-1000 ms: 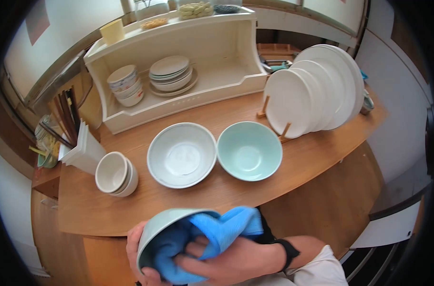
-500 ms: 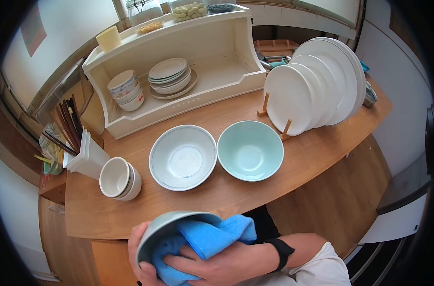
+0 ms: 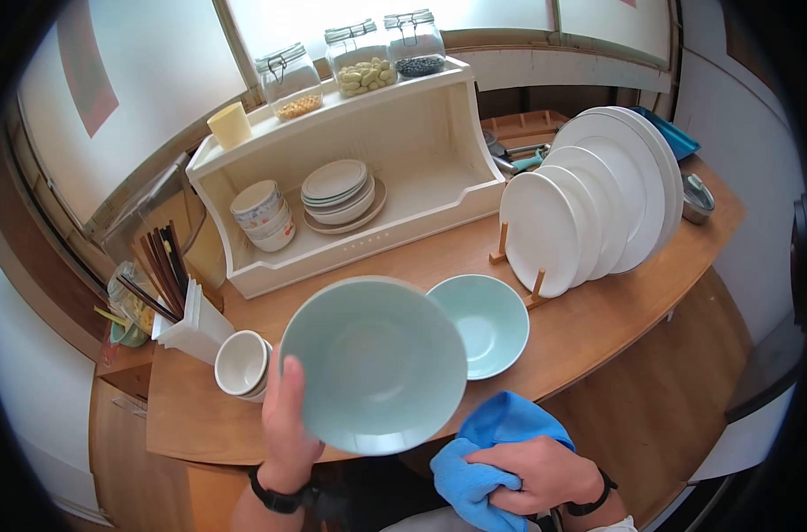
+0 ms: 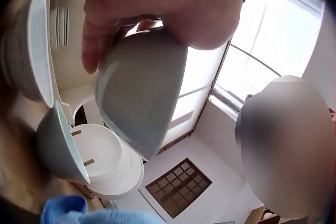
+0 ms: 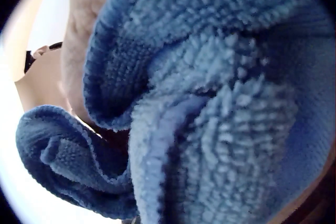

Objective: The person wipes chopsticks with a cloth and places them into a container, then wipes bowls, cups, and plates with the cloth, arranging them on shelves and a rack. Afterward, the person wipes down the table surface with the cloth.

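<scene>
In the head view my left hand (image 3: 286, 426) grips a pale green bowl (image 3: 377, 363) by its left side, thumb at the rim, its inside facing the camera. The left wrist view shows the same bowl (image 4: 142, 87) from outside, under the fingers. My right hand (image 3: 545, 474) holds a bunched blue cloth (image 3: 501, 434) to the right of the bowl. That cloth (image 5: 220, 119) fills most of the right wrist view. A second pale green bowl (image 3: 488, 328) stands on the table behind the held one. A white bowl (image 4: 37, 50) beside it shows in the left wrist view, hidden in the head view.
Stacked white cups (image 3: 242, 363) and a white holder with chopsticks (image 3: 195, 324) stand at left. A cream shelf (image 3: 421, 133) with stacked bowls, dishes and jars is at the back. White plates (image 3: 545, 235) lean in a wooden rack at right. The table edge (image 3: 599, 332) curves in front.
The bowl has risen from the front and turned its inside to the camera, now covering the white bowl. The right hand has drawn the cloth out of it, to the right. The head view has shifted.
</scene>
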A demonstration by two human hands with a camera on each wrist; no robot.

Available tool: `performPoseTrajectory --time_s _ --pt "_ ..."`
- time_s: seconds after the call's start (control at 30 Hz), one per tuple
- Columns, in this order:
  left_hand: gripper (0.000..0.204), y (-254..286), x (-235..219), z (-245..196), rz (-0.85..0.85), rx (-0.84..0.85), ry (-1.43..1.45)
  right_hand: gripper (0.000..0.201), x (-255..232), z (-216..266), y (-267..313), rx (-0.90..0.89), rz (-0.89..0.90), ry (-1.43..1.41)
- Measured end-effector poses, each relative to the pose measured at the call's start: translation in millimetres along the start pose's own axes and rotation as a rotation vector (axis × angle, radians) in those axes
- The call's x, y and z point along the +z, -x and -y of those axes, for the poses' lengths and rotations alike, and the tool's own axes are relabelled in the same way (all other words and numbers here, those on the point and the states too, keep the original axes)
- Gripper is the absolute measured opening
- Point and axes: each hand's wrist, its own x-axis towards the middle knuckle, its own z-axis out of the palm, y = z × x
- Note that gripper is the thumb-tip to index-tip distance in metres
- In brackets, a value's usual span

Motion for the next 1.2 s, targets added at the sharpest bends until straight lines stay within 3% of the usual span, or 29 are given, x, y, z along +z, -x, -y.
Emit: performPoseTrajectory --time_s 0.13,0.3,0.37,0.47,0.57,0.8,1.2 --pt "0.041 -42 40 -16 0.078 -0.054 -0.136 0.042 1 -16 21 0.025 0.02 0.022" --pt "0.037 -91 49 18 0.179 -0.151 -0.3 0.04 2 -36 41 0.021 -0.101 0.041" --pt "0.035 -101 52 27 0.305 -0.137 -0.539 0.039 -1 -40 46 0.04 -0.106 0.05" --pt "0.032 -107 61 33 0.328 -0.098 -0.75 0.039 -5 -43 54 0.095 -0.109 0.083" --pt "0.029 -108 70 42 0.282 -0.028 -0.794 0.04 -5 -51 63 0.126 -0.112 0.098" --pt "0.026 -109 77 45 0.355 -0.081 -0.939 0.043 -4 -57 68 0.157 -0.132 0.098" --pt "0.027 -119 77 56 0.389 0.004 -1.034 0.042 2 -56 61 0.154 -0.086 0.116"
